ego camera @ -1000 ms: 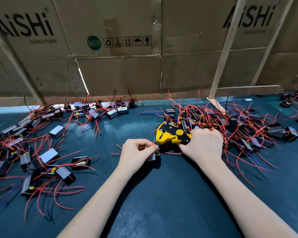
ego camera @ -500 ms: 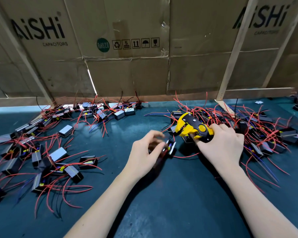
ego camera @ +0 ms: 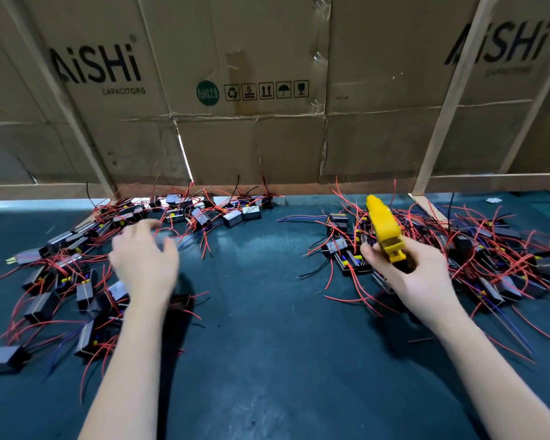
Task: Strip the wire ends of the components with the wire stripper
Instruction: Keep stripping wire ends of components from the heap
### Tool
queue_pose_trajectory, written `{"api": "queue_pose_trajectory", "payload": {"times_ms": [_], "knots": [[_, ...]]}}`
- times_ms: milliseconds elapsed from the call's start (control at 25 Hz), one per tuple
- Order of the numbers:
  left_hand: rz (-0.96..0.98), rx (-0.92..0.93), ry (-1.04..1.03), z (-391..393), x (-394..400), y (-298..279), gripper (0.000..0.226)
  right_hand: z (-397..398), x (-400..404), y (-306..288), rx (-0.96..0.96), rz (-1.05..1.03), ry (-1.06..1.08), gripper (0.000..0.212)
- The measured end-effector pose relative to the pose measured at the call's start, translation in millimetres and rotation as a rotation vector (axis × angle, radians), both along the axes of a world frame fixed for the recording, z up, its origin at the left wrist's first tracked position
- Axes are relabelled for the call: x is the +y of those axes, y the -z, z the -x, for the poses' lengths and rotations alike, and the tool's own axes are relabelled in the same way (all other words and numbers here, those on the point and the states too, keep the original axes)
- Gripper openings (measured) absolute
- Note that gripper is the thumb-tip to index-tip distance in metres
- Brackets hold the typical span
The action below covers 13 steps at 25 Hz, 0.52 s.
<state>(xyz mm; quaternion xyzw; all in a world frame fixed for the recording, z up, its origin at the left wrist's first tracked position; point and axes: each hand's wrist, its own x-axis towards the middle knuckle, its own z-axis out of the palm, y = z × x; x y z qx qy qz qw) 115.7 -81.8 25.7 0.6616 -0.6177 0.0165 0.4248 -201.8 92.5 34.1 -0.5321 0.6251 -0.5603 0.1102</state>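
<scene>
Stripper (ego camera: 385,236) — a yellow plastic tool with a blocky, ribbed body — stands nose-up in the right hand (ego camera: 410,274), whose fingers curl tight round its lower end, above the near edge of the right pile (ego camera: 477,249). The left hand (ego camera: 145,258) hovers over the left pile (ego camera: 77,271), fingers spread and loose, blurred, gripping nothing.

The mat (ego camera: 267,344) is a dark teal sheet, smooth with a dull sheen and faint scuffs, and it covers the whole bench. Both piles are made of small black box-shaped components, some with pale grey faces and yellow bits, each trailing thin red wires, with a few blue and black ones. The wires curl and spring in all directions, tangling over one another. A third cluster (ego camera: 204,211) lies at the back, against the wall, joining the left pile.

Behind the bench stands a wall of flattened cardboard (ego camera: 267,138) — brown, creased, torn at the seams, printed "AiSHi CAPACITORS" in black, with a green round mark and a row of handling symbols. Pale wooden battens (ego camera: 451,100) run slantwise across it and hold it up. A bright slit of light shows through one tear, and daylight glows along the lower left edge.
</scene>
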Motion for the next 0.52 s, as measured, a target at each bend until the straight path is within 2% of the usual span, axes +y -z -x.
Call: {"api": "queue_pose_trajectory", "payload": {"times_ms": [120,200,280,400,520], "knots": [[-0.234,-0.072,-0.102,-30,-18,11,0.049,-11,1,-2,-0.491,-0.248,-0.584,0.065],[-0.327,-0.176,-0.065,-35,-27,15,0.056,-13,1,1,-0.653,-0.43,-0.774,0.068],[-0.319,-0.236,0.059,-30,-33,17,0.055,-11,-6,9,-0.635,-0.495,-0.731,0.069],[-0.263,-0.308,0.263,-18,-37,22,0.053,-10,-17,17,-0.69,-0.462,-0.452,0.065],[-0.278,-0.354,0.338,-11,-39,24,0.05,-4,-21,22,-0.683,-0.369,-0.243,0.065]]}}
